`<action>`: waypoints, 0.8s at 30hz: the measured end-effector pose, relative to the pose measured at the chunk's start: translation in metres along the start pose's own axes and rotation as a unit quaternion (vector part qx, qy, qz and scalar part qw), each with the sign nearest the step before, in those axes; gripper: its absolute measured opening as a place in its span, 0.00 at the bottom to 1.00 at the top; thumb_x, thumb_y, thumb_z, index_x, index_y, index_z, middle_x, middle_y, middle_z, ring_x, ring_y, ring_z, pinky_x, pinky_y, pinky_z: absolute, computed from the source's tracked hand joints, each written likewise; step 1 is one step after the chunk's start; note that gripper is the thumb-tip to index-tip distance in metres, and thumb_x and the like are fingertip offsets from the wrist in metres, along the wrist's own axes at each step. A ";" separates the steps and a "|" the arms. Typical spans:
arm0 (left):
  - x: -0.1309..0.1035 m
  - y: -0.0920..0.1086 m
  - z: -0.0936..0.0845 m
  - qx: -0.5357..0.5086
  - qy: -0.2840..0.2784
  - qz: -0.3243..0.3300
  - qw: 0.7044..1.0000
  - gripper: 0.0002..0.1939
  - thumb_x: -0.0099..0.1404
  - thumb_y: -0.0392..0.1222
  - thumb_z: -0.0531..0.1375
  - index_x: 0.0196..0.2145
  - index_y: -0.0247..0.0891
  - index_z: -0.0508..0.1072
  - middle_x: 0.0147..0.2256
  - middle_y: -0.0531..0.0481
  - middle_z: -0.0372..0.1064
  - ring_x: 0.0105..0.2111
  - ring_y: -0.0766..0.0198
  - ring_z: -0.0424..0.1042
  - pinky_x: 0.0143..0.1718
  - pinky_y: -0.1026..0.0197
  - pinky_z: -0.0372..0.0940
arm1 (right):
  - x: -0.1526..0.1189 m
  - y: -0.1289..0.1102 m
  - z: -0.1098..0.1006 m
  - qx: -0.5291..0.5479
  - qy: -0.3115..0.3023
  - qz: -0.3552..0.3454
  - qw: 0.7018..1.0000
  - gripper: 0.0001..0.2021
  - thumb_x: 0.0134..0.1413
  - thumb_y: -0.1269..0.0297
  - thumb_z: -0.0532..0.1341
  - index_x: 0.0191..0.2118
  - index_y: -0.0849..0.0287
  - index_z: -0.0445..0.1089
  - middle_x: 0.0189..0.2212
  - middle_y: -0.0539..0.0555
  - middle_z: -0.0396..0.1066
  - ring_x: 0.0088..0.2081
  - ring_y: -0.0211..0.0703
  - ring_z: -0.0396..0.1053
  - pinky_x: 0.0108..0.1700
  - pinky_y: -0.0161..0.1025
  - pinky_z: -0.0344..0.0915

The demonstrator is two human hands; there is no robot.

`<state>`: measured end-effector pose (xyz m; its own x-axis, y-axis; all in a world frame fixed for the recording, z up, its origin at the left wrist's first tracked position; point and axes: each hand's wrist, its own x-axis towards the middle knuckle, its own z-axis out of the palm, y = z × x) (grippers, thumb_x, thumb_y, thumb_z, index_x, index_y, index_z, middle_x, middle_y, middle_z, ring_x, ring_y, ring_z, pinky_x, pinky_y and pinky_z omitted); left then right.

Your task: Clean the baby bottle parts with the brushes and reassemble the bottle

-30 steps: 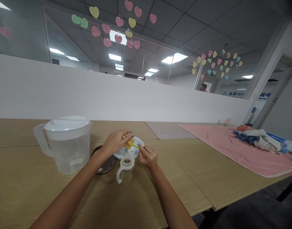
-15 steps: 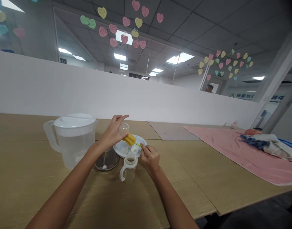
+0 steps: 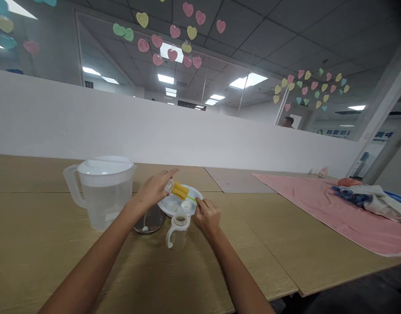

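Note:
Pinched in my left hand is a small clear dome-shaped cap, its index finger stretched out. My right hand grips the thin green handle of a sponge brush, whose yellow head meets the cap's opening; how deep it sits inside I cannot tell. Both are over a white plate. A white ring lies by the plate's near side. Closer to me stands an open clear bottle with white handles. Partly behind my left forearm, a thin straw with a white end rests in a metal dish.
A large lidded translucent pitcher holding liquid stands left of my left arm. On the right, a pink cloth covers the table, with bundled clothes on it. A low white wall runs behind the table.
My left hand has come down slightly with the clear cap, which is now nearly level with the yellow sponge head. My right hand has hardly moved.

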<state>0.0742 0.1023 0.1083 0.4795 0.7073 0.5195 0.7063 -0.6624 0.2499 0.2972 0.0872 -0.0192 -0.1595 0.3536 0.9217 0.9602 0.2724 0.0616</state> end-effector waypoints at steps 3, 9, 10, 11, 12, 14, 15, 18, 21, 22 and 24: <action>-0.001 0.002 -0.008 0.015 -0.001 -0.022 1.000 0.39 0.49 0.31 0.61 0.58 0.43 0.56 0.46 0.45 0.69 0.46 0.52 0.69 0.45 0.55 0.64 | -0.001 -0.003 0.002 0.009 -0.001 0.008 1.000 0.14 0.53 0.74 0.52 0.40 0.59 0.73 0.27 0.53 0.71 0.30 0.37 0.67 0.33 0.31 0.60; -0.003 0.004 -0.018 0.036 -0.011 -0.033 0.999 0.39 0.52 0.39 0.63 0.59 0.41 0.53 0.46 0.41 0.69 0.47 0.51 0.69 0.45 0.55 0.63 | -0.001 -0.003 0.008 0.029 0.014 0.059 0.998 0.14 0.56 0.72 0.51 0.42 0.60 0.73 0.30 0.54 0.72 0.31 0.37 0.68 0.33 0.31 0.61; -0.003 0.003 -0.017 0.034 -0.020 -0.029 0.999 0.40 0.51 0.39 0.64 0.60 0.42 0.53 0.45 0.42 0.70 0.46 0.51 0.69 0.44 0.56 0.63 | 0.000 -0.002 0.008 0.026 0.015 0.084 0.996 0.14 0.57 0.71 0.51 0.42 0.60 0.73 0.29 0.54 0.72 0.30 0.37 0.68 0.32 0.31 0.61; -0.003 0.002 -0.015 0.032 -0.031 -0.027 0.999 0.41 0.50 0.39 0.64 0.60 0.42 0.53 0.44 0.43 0.71 0.45 0.51 0.70 0.43 0.56 0.63 | 0.002 -0.002 0.007 0.022 0.015 0.112 0.993 0.14 0.57 0.70 0.52 0.42 0.60 0.73 0.29 0.54 0.72 0.29 0.37 0.68 0.31 0.31 0.60; -0.004 0.000 -0.012 0.028 -0.042 -0.025 0.998 0.43 0.49 0.39 0.65 0.60 0.43 0.52 0.43 0.43 0.71 0.44 0.51 0.70 0.42 0.57 0.64 | 0.003 -0.001 0.006 0.021 0.013 0.133 0.991 0.13 0.57 0.70 0.52 0.42 0.60 0.73 0.28 0.54 0.71 0.29 0.37 0.67 0.30 0.31 0.60; -0.004 -0.002 -0.004 0.019 -0.054 -0.016 0.998 0.44 0.49 0.38 0.65 0.61 0.43 0.50 0.44 0.44 0.71 0.45 0.51 0.70 0.42 0.57 0.63 | 0.003 0.000 0.004 0.037 0.009 0.129 0.991 0.13 0.57 0.69 0.52 0.41 0.60 0.73 0.27 0.53 0.71 0.28 0.37 0.67 0.30 0.31 0.61; -0.004 -0.002 0.001 0.016 -0.058 -0.010 0.998 0.45 0.49 0.36 0.65 0.61 0.43 0.49 0.45 0.43 0.70 0.45 0.51 0.70 0.43 0.58 0.63 | 0.003 -0.001 0.004 0.051 0.008 0.106 0.993 0.13 0.57 0.69 0.52 0.41 0.60 0.73 0.27 0.53 0.71 0.28 0.37 0.68 0.31 0.31 0.61; -0.003 -0.004 0.012 0.027 -0.083 -0.016 0.996 0.44 0.51 0.33 0.62 0.62 0.42 0.46 0.48 0.40 0.69 0.47 0.52 0.69 0.43 0.58 0.63 | 0.001 -0.003 0.003 0.096 0.011 0.029 0.995 0.13 0.57 0.70 0.51 0.41 0.60 0.72 0.27 0.54 0.71 0.29 0.36 0.68 0.34 0.31 0.63; -0.001 -0.010 0.017 0.077 -0.122 -0.077 0.987 0.41 0.55 0.34 0.61 0.62 0.37 0.45 0.48 0.35 0.68 0.47 0.50 0.69 0.42 0.57 0.63 | 0.000 -0.006 0.003 0.102 0.033 0.007 0.994 0.13 0.56 0.71 0.52 0.41 0.60 0.72 0.27 0.54 0.71 0.30 0.36 0.69 0.34 0.31 0.64; -0.001 -0.013 0.017 0.096 -0.136 -0.098 0.981 0.41 0.55 0.35 0.60 0.62 0.36 0.45 0.48 0.34 0.68 0.47 0.50 0.69 0.42 0.57 0.63 | 0.000 -0.006 0.003 0.101 0.040 0.002 0.994 0.12 0.55 0.71 0.52 0.40 0.60 0.72 0.27 0.54 0.71 0.29 0.36 0.69 0.34 0.31 0.64; -0.001 -0.022 0.018 0.127 -0.165 -0.127 0.970 0.38 0.55 0.34 0.60 0.60 0.36 0.50 0.48 0.33 0.68 0.47 0.49 0.69 0.42 0.56 0.64 | 0.001 -0.005 0.003 0.097 0.050 -0.003 0.994 0.12 0.55 0.72 0.52 0.39 0.60 0.72 0.26 0.53 0.71 0.28 0.36 0.68 0.32 0.31 0.64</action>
<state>0.0674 0.1202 0.0877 0.3835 0.9082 0.1676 0.9092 -0.4031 0.1042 0.2918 0.0889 -0.0195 -0.1310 0.2629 0.9559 0.8954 0.4453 0.0002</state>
